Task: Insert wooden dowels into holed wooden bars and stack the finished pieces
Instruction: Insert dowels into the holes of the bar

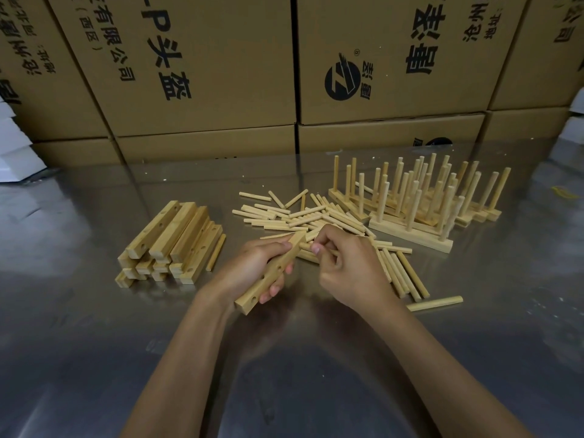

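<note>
On a shiny metal worktop [94, 358], the left hand [252, 267] grips a holed bar [271, 273] while the right hand [350, 263] pinches a dowel [305, 246] at its far end. Loose dowels [284, 213] lie beyond, bars [170, 245] stacked left, finished pieces [420, 200] right, cartons [202, 64] behind.

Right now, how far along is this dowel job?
Partly done. Finished bars with upright dowels stand at the back right. The left hand holds a holed bar while the right hand brings a dowel to it. A stack of empty bars and many loose dowels remain.
</note>
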`<state>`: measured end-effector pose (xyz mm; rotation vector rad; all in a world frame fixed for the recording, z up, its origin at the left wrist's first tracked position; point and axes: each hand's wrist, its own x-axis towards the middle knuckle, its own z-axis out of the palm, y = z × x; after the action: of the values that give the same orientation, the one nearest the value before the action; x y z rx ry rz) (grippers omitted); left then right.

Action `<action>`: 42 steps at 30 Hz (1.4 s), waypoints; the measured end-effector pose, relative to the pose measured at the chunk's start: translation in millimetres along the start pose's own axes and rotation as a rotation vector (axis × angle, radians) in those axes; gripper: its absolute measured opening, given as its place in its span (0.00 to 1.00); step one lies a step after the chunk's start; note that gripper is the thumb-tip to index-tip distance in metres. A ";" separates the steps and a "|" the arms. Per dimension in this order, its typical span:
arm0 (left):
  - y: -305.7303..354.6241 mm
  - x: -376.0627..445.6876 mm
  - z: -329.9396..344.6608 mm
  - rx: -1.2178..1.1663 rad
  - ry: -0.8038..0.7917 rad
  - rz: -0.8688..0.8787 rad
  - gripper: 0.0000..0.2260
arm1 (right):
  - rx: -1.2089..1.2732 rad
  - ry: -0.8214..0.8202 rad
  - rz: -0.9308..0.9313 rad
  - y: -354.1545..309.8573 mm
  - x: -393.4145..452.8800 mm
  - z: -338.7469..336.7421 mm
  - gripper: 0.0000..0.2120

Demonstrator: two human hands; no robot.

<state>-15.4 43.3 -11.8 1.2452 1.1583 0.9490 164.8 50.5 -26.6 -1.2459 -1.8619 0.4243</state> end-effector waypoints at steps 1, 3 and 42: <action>0.4 0.0 -0.4 -0.001 -0.001 0.012 0.11 | 0.031 0.020 0.006 -0.5 -0.2 0.7 0.07; 1.0 -0.1 -0.2 -0.010 -0.002 0.031 0.11 | 0.063 0.055 0.015 -1.0 -0.2 1.0 0.07; -2.5 12.7 2.2 -0.295 0.365 -0.098 0.10 | -0.009 -0.116 -0.148 -20.9 -12.5 16.6 0.09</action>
<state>-10.9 55.0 -16.0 0.7910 1.2905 1.2560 141.2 32.9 -28.2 -1.1008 -2.0406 0.4156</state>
